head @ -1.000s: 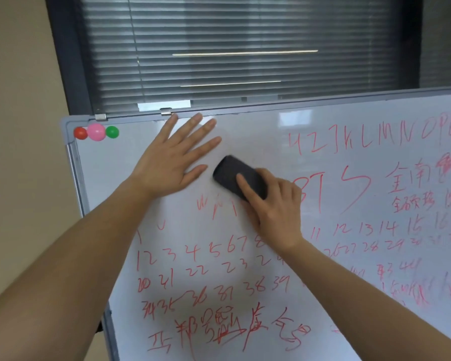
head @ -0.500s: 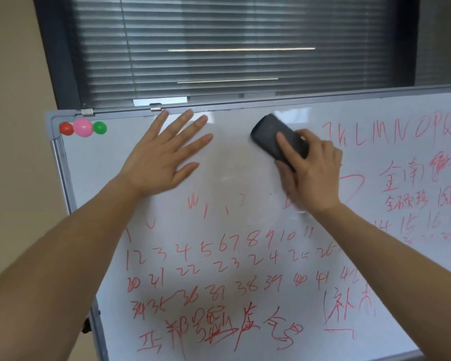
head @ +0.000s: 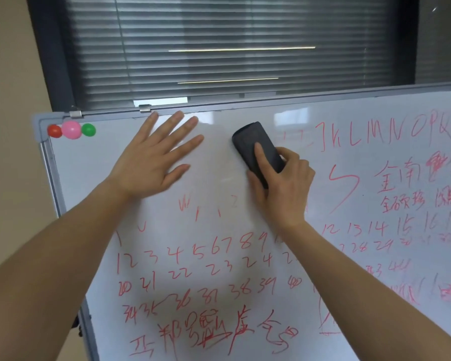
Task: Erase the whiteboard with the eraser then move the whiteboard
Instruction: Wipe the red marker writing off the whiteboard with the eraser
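Two hands up: we brace the whiteboard [head: 323,157] w/ left hand [head: 151,162] spread flat near its top-left corner, right hand [head: 284,186] clamped round eraser [head: 257,152] to scrub.

Beige wall [head: 8,74], dark-framed window [head: 44,48] with closed grey blinds [head: 219,27].

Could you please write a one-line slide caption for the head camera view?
Right hand wipes a black eraser across the whiteboard while the left hand braces it flat.
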Available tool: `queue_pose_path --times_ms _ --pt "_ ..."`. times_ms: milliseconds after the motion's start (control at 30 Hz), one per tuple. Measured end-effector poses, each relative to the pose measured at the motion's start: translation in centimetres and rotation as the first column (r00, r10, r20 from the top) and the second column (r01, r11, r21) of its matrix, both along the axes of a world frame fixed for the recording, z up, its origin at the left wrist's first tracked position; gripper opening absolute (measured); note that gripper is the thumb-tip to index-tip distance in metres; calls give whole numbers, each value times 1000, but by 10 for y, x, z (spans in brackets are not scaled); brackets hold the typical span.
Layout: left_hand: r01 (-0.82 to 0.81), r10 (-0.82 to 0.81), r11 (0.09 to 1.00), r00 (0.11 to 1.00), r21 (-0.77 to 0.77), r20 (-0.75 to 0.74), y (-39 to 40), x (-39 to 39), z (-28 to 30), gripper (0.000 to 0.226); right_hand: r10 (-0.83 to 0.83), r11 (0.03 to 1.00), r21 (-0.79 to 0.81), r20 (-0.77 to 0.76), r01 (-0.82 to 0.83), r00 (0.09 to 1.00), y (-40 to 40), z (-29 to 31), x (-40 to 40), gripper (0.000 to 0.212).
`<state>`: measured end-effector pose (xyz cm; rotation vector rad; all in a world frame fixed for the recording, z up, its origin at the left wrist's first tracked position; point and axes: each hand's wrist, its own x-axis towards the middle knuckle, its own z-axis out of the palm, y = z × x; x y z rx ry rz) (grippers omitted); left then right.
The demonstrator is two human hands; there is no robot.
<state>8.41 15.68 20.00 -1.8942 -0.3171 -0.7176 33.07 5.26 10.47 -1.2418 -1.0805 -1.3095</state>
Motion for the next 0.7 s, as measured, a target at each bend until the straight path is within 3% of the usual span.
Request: queue_pose_path --times_ms 233,433,700 --pt "-1 1 1000 1000 -5 6 1 5 0 58 -7 999 -30 138 11 990 -10 1 35 45" --pt "6 -6 1000 1000 -3 4 -3 6 1 59 -15 999 -31 27 16 1000 -25 4 74 48" --pt "56 -51 997 995 55 -86 -26 47 9 57 15 1000 31 -257 -8 966 -34 4 91 47"
